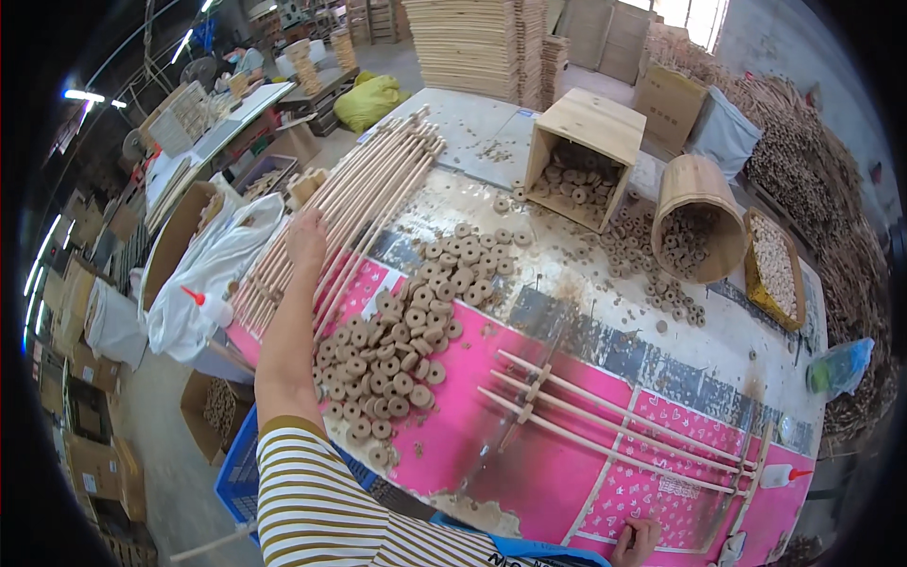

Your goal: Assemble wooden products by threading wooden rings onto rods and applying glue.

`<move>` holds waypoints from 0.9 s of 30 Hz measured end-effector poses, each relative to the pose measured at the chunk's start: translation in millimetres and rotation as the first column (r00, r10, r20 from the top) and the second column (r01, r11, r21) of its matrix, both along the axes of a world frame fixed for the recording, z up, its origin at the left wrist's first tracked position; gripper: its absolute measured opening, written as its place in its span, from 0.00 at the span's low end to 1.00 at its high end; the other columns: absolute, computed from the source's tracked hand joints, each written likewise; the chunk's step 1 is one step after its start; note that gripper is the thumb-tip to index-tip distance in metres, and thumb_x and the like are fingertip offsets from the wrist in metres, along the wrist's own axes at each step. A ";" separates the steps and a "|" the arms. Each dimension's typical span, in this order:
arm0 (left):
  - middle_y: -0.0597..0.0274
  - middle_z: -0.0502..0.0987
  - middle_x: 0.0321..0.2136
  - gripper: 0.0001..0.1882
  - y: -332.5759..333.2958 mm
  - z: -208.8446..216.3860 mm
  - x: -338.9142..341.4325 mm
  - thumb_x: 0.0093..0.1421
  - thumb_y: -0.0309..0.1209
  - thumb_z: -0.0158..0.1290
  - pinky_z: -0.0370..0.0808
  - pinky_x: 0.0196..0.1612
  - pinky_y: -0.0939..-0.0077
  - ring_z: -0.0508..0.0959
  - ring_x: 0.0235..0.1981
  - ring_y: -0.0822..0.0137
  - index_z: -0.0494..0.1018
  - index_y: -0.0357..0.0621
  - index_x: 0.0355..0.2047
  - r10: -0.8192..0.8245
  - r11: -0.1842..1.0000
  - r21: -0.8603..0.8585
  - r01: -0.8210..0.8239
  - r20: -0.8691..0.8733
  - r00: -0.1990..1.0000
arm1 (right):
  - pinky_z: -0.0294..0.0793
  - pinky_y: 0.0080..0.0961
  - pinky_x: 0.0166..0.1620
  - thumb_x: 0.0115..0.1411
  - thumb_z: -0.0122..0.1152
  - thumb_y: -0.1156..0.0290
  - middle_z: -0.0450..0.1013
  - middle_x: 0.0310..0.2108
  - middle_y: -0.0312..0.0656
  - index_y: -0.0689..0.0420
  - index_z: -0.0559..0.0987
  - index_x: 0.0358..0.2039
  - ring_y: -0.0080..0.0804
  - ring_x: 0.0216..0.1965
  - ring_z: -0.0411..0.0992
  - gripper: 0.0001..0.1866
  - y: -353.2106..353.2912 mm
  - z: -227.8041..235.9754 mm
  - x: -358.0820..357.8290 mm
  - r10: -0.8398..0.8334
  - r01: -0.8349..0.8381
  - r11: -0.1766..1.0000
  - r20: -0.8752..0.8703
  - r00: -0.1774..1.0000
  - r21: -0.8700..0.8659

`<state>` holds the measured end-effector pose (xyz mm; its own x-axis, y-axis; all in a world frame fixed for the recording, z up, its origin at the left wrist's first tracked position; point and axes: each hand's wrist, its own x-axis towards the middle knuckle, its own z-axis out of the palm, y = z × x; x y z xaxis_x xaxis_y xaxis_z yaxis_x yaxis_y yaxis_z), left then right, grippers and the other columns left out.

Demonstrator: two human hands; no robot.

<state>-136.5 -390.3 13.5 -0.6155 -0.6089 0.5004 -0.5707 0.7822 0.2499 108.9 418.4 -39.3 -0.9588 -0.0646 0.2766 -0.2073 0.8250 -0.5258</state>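
Note:
At the left, my left hand is curled down over a pile of long pale wooden rods, closed on a rod; its fingertips are partly hidden. My right hand rests near the table's front edge with bent fingers; what they hold, if anything, cannot be seen. Beyond the right hand, several thin rods lie side by side, with a short wooden crosspiece across their left part and a slat at their right ends. Between the hands lies a heap of brown wooden rings.
An open wooden box and a tipped wooden bucket hold more rings. A yellow tray of small pale pieces stands far right. Glue bottles with red tips lie left and right. A blue crate stands below the table edge.

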 end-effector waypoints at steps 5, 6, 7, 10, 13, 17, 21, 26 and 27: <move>0.50 0.82 0.42 0.11 -14.4 -16.1 -27.4 0.64 0.39 0.60 0.77 0.50 0.48 0.81 0.48 0.47 0.82 0.51 0.44 0.024 0.999 0.039 -0.026 0.029 0.999 | 0.72 0.44 0.51 0.66 0.64 0.73 0.77 0.40 0.50 0.58 0.82 0.43 0.51 0.43 0.73 0.07 -3.1 0.6 -0.9 -0.049 0.047 0.997 0.037 0.998 0.055; 0.49 0.82 0.42 0.12 -15.3 -17.0 -32.1 0.64 0.39 0.60 0.77 0.51 0.48 0.81 0.48 0.47 0.82 0.51 0.45 0.017 0.998 0.054 -0.019 0.037 0.999 | 0.72 0.44 0.51 0.66 0.63 0.73 0.77 0.40 0.50 0.58 0.82 0.43 0.52 0.43 0.73 0.07 -3.2 0.5 -1.0 -0.056 0.052 0.996 0.049 0.997 0.070; 0.49 0.82 0.43 0.12 -15.7 -18.3 -35.0 0.64 0.39 0.60 0.77 0.51 0.48 0.81 0.48 0.46 0.82 0.51 0.45 0.012 0.997 0.071 -0.016 0.045 0.999 | 0.72 0.44 0.51 0.66 0.63 0.73 0.77 0.40 0.50 0.58 0.82 0.43 0.52 0.43 0.73 0.07 -2.8 0.4 -1.0 -0.057 0.053 0.996 0.056 0.997 0.074; 0.49 0.82 0.44 0.13 -18.8 -18.7 -43.1 0.64 0.39 0.60 0.77 0.51 0.47 0.81 0.48 0.46 0.82 0.51 0.46 -0.022 0.997 0.074 0.017 0.065 0.998 | 0.72 0.45 0.49 0.66 0.62 0.73 0.77 0.39 0.50 0.58 0.81 0.43 0.52 0.42 0.73 0.07 -1.7 0.2 -0.1 -0.072 0.061 0.991 0.094 0.993 0.119; 0.49 0.81 0.44 0.13 -19.9 -22.2 -46.4 0.63 0.39 0.60 0.78 0.51 0.47 0.82 0.48 0.46 0.81 0.53 0.47 -0.005 0.999 0.043 0.000 0.122 0.993 | 0.71 0.46 0.49 0.66 0.62 0.74 0.77 0.38 0.51 0.59 0.81 0.43 0.53 0.42 0.73 0.07 -1.5 -0.6 0.1 -0.077 0.065 0.991 0.101 0.992 0.118; 0.54 0.80 0.45 0.14 -18.4 -31.8 -45.9 0.63 0.38 0.62 0.78 0.50 0.46 0.82 0.47 0.45 0.80 0.57 0.49 -0.010 0.998 -0.056 0.022 0.200 0.980 | 0.71 0.46 0.49 0.66 0.61 0.76 0.77 0.38 0.52 0.59 0.81 0.44 0.54 0.42 0.72 0.07 -4.2 -1.2 -1.8 -0.069 0.062 0.994 0.077 0.995 0.093; 0.51 0.78 0.52 0.22 -20.4 -37.2 -42.1 0.62 0.37 0.63 0.73 0.60 0.50 0.77 0.58 0.47 0.78 0.61 0.57 -0.028 0.978 -0.195 0.079 0.249 0.968 | 0.68 0.39 0.42 0.61 0.59 0.83 0.71 0.33 0.47 0.61 0.79 0.38 0.46 0.37 0.69 0.06 -7.4 -0.4 -5.7 -0.090 0.086 0.994 0.057 0.994 0.061; 0.45 0.70 0.67 0.30 5.2 -25.8 -37.9 0.66 0.41 0.60 0.69 0.65 0.46 0.73 0.65 0.46 0.71 0.59 0.68 -0.170 0.943 -0.224 0.247 0.315 0.934 | 0.68 0.39 0.41 0.60 0.61 0.81 0.72 0.33 0.47 0.59 0.79 0.38 0.47 0.36 0.69 0.06 -9.5 -0.9 -12.3 -0.061 0.061 0.998 0.003 0.998 -0.010; 0.46 0.68 0.68 0.31 20.9 -17.9 -36.4 0.66 0.42 0.59 0.68 0.65 0.44 0.73 0.66 0.47 0.69 0.58 0.69 -0.199 0.879 -0.367 0.304 0.298 0.934 | 0.67 0.39 0.40 0.60 0.61 0.82 0.72 0.33 0.46 0.59 0.80 0.38 0.47 0.36 0.69 0.06 -8.7 0.6 -10.3 -0.084 0.084 0.996 0.059 0.995 0.004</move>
